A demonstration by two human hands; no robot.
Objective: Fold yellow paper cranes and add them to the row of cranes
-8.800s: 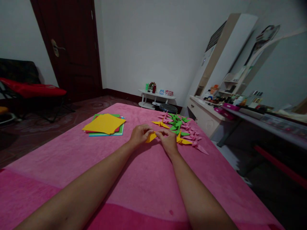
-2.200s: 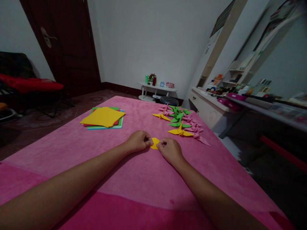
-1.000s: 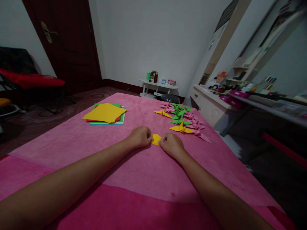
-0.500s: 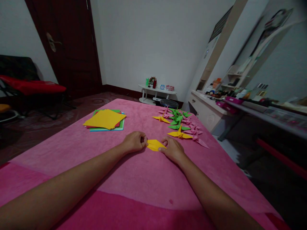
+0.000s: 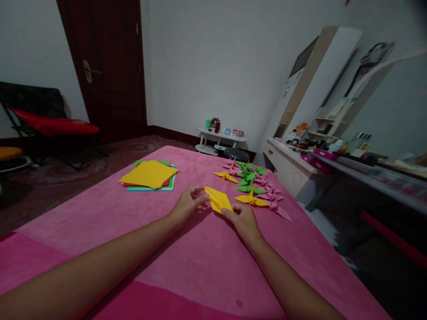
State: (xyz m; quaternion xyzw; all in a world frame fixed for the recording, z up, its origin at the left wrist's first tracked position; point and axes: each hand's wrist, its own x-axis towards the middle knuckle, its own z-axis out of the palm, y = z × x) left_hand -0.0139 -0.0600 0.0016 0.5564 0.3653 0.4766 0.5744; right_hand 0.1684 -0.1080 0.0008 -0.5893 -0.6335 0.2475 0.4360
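Note:
A folded yellow paper piece, diamond-shaped, is held just above the pink cloth-covered table. My left hand pinches its left tip with thumb and fingers. My right hand grips its near right corner with curled fingers. Both forearms reach in from the bottom of the view.
A stack of coloured paper sheets, yellow on top, lies at the left. Several folded paper cranes in yellow, green and pink lie at the right. A cluttered desk, a small white shelf, a dark door and a red chair surround the table.
The yellow piece, pressed small and flat between my hands on the cloth before, is now opened into a longer diamond and raised off the table. My hands have moved apart.

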